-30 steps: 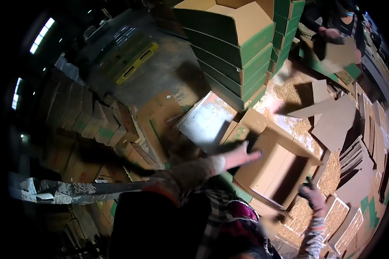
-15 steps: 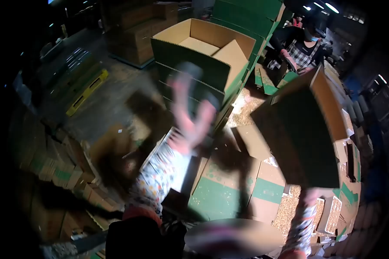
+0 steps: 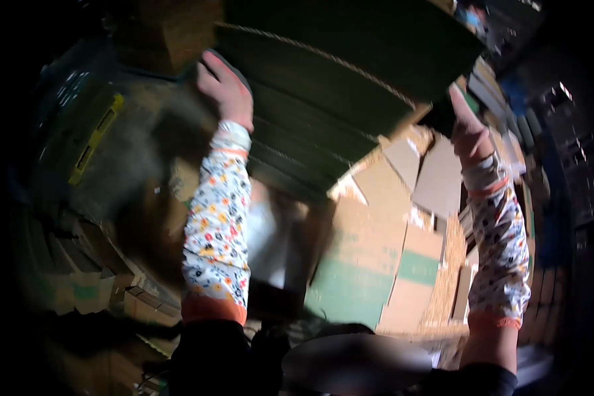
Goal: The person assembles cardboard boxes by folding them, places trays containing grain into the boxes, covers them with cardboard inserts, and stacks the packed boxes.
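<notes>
A large dark green cardboard box (image 3: 350,43) fills the top of the view, on a stack of similar green boxes (image 3: 297,125). My left hand (image 3: 228,92) is against the left edge of the box, its fingers bent around the side and partly in shadow. At the lower right edge of the same box is my right hand (image 3: 470,129), thumb pointing up along it and the other fingers mostly hidden. The box is between the two hands. Floral sleeves cover both forearms.
Flattened cardboard (image 3: 356,264) with green bands lies on the work surface before me, among loose brown bits (image 3: 442,297). A yellow pallet edge (image 3: 96,138) shows on the floor at left. Folded cartons (image 3: 79,264) lie at lower left.
The green box has moved from the right, where my right hand held it, up and left over the stack. My left hand, spread and free before, is now at its left side.
</notes>
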Demonstrator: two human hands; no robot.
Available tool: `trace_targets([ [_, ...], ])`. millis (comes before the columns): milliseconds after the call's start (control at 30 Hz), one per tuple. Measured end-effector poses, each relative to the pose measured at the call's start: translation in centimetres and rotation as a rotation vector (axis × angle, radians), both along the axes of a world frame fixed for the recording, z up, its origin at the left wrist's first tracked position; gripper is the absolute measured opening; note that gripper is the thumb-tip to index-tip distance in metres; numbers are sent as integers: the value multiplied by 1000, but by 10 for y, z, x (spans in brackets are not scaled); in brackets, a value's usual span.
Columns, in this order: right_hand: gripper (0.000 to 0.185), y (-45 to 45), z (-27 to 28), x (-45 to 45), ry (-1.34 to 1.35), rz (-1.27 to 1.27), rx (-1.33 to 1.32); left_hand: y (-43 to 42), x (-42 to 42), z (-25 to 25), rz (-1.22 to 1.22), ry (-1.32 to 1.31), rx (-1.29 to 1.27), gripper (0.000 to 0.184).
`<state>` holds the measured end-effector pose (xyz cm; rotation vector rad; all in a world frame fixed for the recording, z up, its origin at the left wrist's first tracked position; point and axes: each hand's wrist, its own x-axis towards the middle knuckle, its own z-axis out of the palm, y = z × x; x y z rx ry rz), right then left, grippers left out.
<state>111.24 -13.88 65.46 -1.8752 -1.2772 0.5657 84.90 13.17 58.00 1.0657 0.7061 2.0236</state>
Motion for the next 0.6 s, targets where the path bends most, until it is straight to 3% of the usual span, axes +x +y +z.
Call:
trace_targets([
  [67,58,-9,-2,-3,-34,62,-49,5,2,-9,42,20,-22,39],
  [133,58,-31,-8,-13,-36,134,-67,20,-12,-26,-137,8,-178,39],
  [233,59,-108,-33,-26,93,110,57,-55,-37,-65,-222,356,-290,37],
  [267,62,-145,-54,-33,127,-74,53,-100,-38,-81,-203,425,-269,37],
  [300,66,-191,-124,-6,18,-318,110,-133,-37,-119,-235,442,-375,36],
  [333,69,-237,-169,4,-351,-539,-5,-152,-41,-169,-536,630,-375,40],
  [367,74,-278,-195,2,-412,-715,-196,-193,-28,-184,-660,922,-448,59],
  [400,79,-322,-260,27,-221,-1072,-434,-215,-16,-215,-727,1096,-603,78],
  [433,80,-361,-318,42,210,-970,-231,-238,-4,-246,-810,1292,-739,97],
  [467,82,-382,-347,49,623,-828,-4,-270,14,-239,-1037,1187,-815,109],
  [500,80,-387,-339,45,471,-819,-16,-302,33,-237,-735,1442,-657,107],
  [533,78,-388,-322,40,322,-820,-26,-303,39,-245,-623,1436,-492,92],
  [567,67,-394,-265,31,452,-666,186,-313,36,-203,-768,1099,-538,82],
  [600,57,-400,-234,23,504,-670,382,-328,31,-147,-906,763,-582,72],
])
